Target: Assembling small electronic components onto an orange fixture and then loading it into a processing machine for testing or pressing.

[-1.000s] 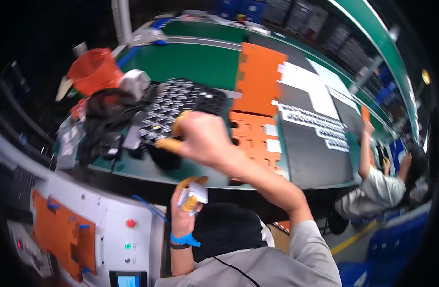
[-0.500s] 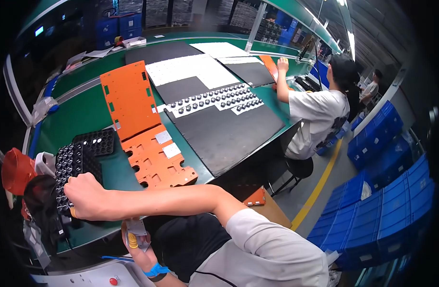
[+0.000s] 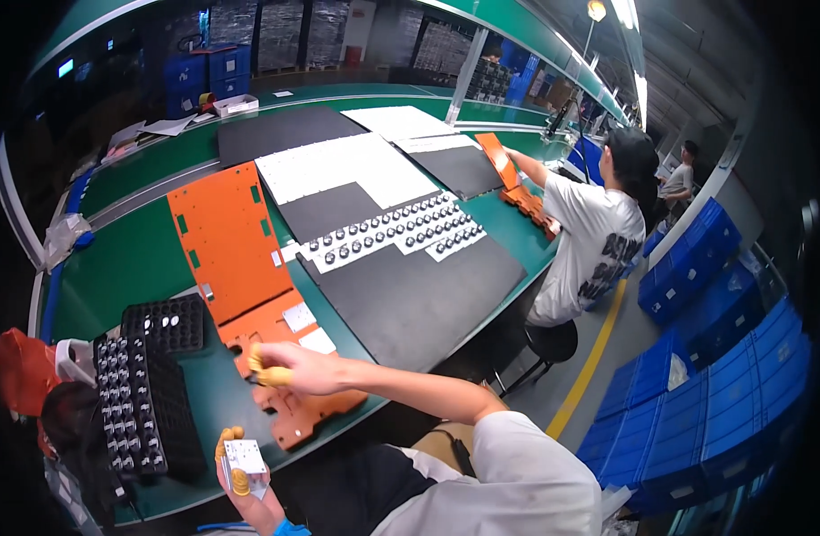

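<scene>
The left hand, yellow cots on its fingertips, pinched a white square plate between thumb and fingers, just off the near edge of the green bench. Holes were visible in the plate's face. The right hand, also wearing yellow cots, was above the lower orange block; its thumb and forefinger were pressed together on a small dark piece, too small to identify. Whether that piece touched the block could not be determined.

Two white square pads lay on the block, beyond the right hand. A flat orange panel with rectangular cut-outs adjoined the block's far edge. To the left stood a stack of black trays with rows of round parts in its top; a black pocketed tray lay just behind it. To the right, white strips bearing round black parts rested on a black mat. A co-worker sat farther right, reaching toward a second orange fixture.
</scene>
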The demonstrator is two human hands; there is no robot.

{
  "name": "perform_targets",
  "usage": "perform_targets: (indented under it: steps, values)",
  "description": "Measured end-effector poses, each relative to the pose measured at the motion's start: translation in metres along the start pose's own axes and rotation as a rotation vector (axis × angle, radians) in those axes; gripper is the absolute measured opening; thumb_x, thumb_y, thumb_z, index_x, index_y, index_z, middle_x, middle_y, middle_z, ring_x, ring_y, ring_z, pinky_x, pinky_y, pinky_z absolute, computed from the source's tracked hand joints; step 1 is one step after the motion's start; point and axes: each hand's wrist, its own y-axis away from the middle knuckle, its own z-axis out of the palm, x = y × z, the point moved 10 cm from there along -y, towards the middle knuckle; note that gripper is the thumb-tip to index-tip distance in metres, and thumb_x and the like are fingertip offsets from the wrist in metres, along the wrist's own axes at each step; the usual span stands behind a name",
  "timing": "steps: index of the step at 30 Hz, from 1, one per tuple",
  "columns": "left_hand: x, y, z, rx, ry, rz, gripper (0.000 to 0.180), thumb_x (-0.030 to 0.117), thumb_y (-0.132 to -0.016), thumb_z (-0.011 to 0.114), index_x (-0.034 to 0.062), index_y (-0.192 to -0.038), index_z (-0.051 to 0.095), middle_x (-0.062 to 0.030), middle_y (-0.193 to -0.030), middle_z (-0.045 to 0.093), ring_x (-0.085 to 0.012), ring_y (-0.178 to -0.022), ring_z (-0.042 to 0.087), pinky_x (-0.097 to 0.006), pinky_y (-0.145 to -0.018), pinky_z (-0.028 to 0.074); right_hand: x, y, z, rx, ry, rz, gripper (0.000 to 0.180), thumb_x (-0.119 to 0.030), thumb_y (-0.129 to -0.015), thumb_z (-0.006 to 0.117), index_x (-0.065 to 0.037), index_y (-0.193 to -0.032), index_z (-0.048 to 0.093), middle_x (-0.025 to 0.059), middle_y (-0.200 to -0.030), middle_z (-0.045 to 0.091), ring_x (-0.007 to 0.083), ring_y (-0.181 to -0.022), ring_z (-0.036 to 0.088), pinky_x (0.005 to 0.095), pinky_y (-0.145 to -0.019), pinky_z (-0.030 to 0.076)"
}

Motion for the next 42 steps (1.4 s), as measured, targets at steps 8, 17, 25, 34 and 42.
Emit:
perform_targets:
  steps: [8,17,25,34,42]
  values:
    - [-0.033,-0.026,-0.029,0.163,0.055,-0.092,0.089,0.043,-0.089,0.072,-0.0018,-0.154,0.032,-0.0194,-0.145,0.053,-0.0292,-0.124,0.057,-0.037,-0.097,0.051,0.064,0.015,-0.026,-0.031,-0.086,0.033,0.023,-0.022,-0.096,0.065,-0.008,-0.104,0.050,-0.0019,-0.088,0.051,0.0042,-0.075,0.043,0.0230,-0.064,0.040]
    - [-0.042,-0.032,-0.028,0.127,0.012,-0.188,0.088,0.047,-0.088,0.065,0.0050,-0.157,0.031,-0.0154,-0.153,0.045,-0.0281,-0.128,0.053,-0.041,-0.103,0.044,0.058,0.016,-0.030,0.008,-0.160,-0.011,0.023,-0.014,-0.092,0.072,-0.004,-0.107,0.058,-0.0022,-0.090,0.054,0.0020,-0.072,0.044,0.0187,-0.059,0.037]
    - [-0.039,-0.027,-0.044,0.212,0.022,-0.005,0.087,0.047,-0.084,0.075,-0.0034,-0.147,0.041,-0.0166,-0.143,0.053,-0.0289,-0.131,0.053,-0.040,-0.104,0.049,0.075,0.022,-0.035,0.047,-0.183,0.128,0.031,-0.016,-0.089,0.072,-0.008,-0.111,0.052,0.0004,-0.099,0.057,0.0062,-0.083,0.055,0.0236,-0.075,0.047]
    - [0.017,-0.008,0.031,-0.048,-0.017,0.191,0.071,0.016,-0.080,0.085,-0.0025,-0.139,0.050,-0.0185,-0.133,0.062,-0.0266,-0.124,0.061,-0.039,-0.107,0.046,0.008,0.047,0.001,0.148,-0.020,-0.180,0.025,-0.005,-0.084,0.067,0.002,-0.107,0.059,0.0089,-0.101,0.064,0.0132,-0.084,0.057,0.0279,-0.079,0.049]
    - [0.043,0.035,0.064,-0.096,-0.187,0.335,0.073,0.016,-0.074,0.091,0.0003,-0.137,0.056,-0.0093,-0.126,0.068,-0.0046,-0.081,0.050,-0.019,-0.075,0.044,-0.043,0.091,0.052,0.105,0.136,-0.333,0.031,-0.002,-0.085,0.071,0.002,-0.116,0.068,0.0020,-0.081,0.064,0.0071,-0.066,0.057,0.0230,-0.062,0.047]
